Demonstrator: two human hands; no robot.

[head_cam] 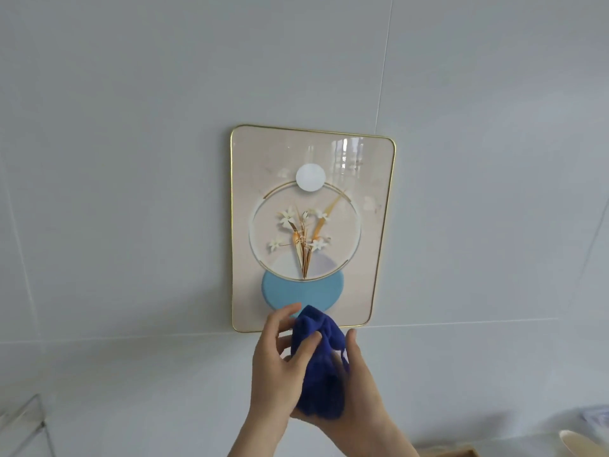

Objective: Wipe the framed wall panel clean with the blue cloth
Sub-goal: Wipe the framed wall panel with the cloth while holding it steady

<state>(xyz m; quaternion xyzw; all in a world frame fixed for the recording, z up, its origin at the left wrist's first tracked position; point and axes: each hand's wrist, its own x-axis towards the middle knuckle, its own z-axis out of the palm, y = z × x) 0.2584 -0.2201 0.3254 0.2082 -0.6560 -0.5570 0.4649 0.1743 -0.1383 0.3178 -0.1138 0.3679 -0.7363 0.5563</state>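
Note:
The framed wall panel [369,225] hangs on the grey wall, with a thin gold frame, a beige glossy face, a flower motif in a ring and a light blue disc low down. Just below its bottom edge I hold a bunched dark blue cloth [321,367] between both hands. My left hand [280,367] grips the cloth's left side, thumb pressed into it, fingers reaching up over the panel's lower edge. My right hand [359,387] cups the cloth from the right and underneath. The cloth's top overlaps the panel's bottom edge.
The grey wall [131,192] has faint panel seams. A clear acrylic piece [23,420] shows at the bottom left. A pale curved object [583,445] and a wooden edge [458,452] sit at the bottom right.

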